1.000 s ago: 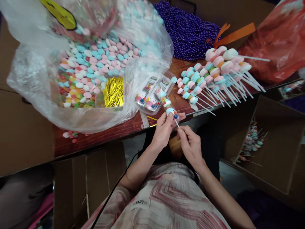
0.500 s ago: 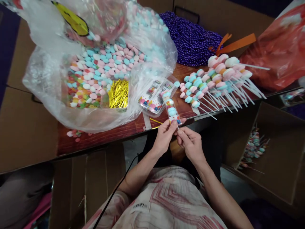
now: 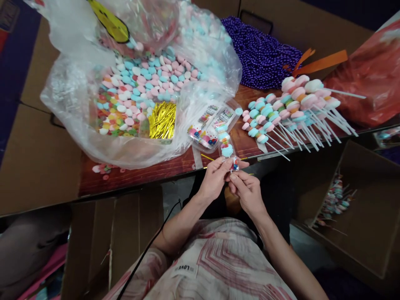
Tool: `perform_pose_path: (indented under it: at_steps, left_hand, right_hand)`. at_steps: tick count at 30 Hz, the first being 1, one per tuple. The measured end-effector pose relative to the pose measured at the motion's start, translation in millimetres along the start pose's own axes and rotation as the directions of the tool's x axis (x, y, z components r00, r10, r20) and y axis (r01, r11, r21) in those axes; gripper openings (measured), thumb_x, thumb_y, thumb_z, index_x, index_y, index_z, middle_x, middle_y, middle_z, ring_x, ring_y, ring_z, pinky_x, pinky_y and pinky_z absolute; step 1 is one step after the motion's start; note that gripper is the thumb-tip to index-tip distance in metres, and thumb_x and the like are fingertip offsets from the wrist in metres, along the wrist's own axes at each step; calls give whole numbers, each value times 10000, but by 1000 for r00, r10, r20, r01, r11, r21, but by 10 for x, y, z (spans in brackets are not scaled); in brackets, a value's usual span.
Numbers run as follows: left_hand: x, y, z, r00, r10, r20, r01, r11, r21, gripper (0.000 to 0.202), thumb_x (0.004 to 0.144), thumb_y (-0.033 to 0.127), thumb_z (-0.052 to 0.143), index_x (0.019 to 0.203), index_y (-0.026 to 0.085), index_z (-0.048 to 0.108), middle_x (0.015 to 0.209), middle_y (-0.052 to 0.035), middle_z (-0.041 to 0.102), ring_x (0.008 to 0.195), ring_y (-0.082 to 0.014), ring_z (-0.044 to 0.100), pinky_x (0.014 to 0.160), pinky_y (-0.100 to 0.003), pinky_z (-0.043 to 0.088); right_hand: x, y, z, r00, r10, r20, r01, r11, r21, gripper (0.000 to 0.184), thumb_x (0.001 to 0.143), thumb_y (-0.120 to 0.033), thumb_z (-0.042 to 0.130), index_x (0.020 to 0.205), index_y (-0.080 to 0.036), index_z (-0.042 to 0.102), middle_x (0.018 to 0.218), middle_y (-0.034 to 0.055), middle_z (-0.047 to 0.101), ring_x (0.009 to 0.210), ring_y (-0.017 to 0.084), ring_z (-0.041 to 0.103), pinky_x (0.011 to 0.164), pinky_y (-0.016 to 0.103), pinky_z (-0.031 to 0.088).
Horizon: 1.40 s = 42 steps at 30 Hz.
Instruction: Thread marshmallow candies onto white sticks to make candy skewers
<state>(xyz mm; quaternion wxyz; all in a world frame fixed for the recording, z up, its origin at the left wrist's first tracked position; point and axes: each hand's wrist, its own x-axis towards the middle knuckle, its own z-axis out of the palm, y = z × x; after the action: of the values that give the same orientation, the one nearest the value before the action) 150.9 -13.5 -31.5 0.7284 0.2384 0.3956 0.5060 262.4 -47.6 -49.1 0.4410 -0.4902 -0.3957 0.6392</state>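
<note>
Red-brown counter (image 3: 156, 171), mid-frame; left hand (image 3: 215, 179), right hand (image 3: 246, 189): fingers pinching wrapped candy skewer (image 3: 227, 150); hard tugging could split wrapper (image 3: 235, 165).

A reddish-brown tabletop (image 3: 140, 175) slanted across the middle of the frame. Brown cardboard (image 3: 31, 162) stood at the left, an open carton (image 3: 368, 233) at lower right; beside it, grey floor (image 3: 303, 241) showed dimly.

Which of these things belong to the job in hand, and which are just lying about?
Seem part of the job:
sleeved candy skewer, between left hand and right hand;
printed sleeves;
skewers on the table;
gold twist ties.

Seem just lying about:
purple beads;
orange strip;
red bag.
</note>
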Motion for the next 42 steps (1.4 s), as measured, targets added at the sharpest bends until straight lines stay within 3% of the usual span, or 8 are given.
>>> perform_pose_path:
  at_steps: [6, 10, 16, 18, 22, 26, 38, 42]
  left_hand:
    - [-67, -29, 53, 994, 111, -21, -109, 990, 94, 344, 862, 487, 678, 928, 162, 770, 967, -91, 782, 464, -66, 469, 430, -223, 380]
    - [-158, 18, -6, 993, 94, 66, -103, 983, 149, 386, 879, 515, 655, 1067, 193, 754, 789, -53, 733, 470, -81, 487, 479, -233, 424]
    - [-353, 198, -334, 998, 55, 32, -54, 998, -35, 374, 804, 490, 750, 1018, 183, 742, 582, 22, 528, 456, -98, 503, 456, -237, 456]
    - [-383, 267, -439, 981, 172, -93, -177, 983, -52, 312, 784, 442, 787, 949, 179, 755, 573, 37, 484, 506, -86, 501, 542, -234, 505]
    - [-360, 377, -602, 925, 282, -256, -290, 957, 6, 302, 763, 404, 816, 935, 161, 770, 562, 54, 432, 494, -51, 363, 535, -194, 452]
    - [-279, 377, -661, 912, 292, -287, -297, 954, 28, 306, 775, 421, 802, 912, 153, 746, 566, 50, 429, 473, -46, 292, 443, -182, 313]
    - [-89, 384, -548, 921, 282, -268, -320, 942, -106, 320, 752, 371, 834, 814, 194, 575, 651, 43, 581, 522, -44, 436, 506, -155, 368]
    - [33, 433, -521, 933, 215, -290, -259, 958, -124, 302, 792, 343, 799, 789, 192, 538, 667, 50, 584, 516, -37, 449, 498, -147, 361]
  right_hand:
    - [19, -105, -10, 987, -154, -46, 140, 964, -228, 272, 904, -441, 629, 785, -197, 627, 663, -24, 573, 582, 108, 496, 546, 235, 414]
    - [41, -190, 122, 986, -107, -125, 108, 994, -3, 403, 918, -462, 601, 622, -192, 556, 515, -37, 499, 494, 97, 440, 519, 229, 393]
    - [31, -200, 326, 976, -11, 216, 52, 982, -183, 415, 970, -446, 496, 673, -186, 622, 527, -6, 577, 478, 127, 523, 515, 251, 413]
    - [78, -199, 332, 954, -156, 257, 266, 838, -476, 350, 984, -354, 479, 726, -194, 652, 659, 22, 656, 622, 157, 602, 627, 273, 451]
    - [277, -238, 325, 863, -455, 219, 350, 226, -909, 255, 961, -177, 493, 809, -188, 698, 821, 81, 693, 773, 200, 581, 741, 321, 398]
    - [482, -314, 394, 872, -347, 346, 315, -144, -938, 246, 921, -110, 512, 775, -158, 705, 763, 118, 660, 748, 230, 535, 715, 356, 339]
    - [864, -467, 323, 797, 1, 604, 569, -337, -750, 229, 906, -80, 449, 946, -66, 674, 854, 178, 679, 779, 258, 553, 702, 355, 316]
    - [954, -515, 137, 797, -69, 600, 527, -405, -747, 245, 919, -78, 413, 921, -77, 658, 835, 163, 664, 769, 258, 542, 693, 351, 303]
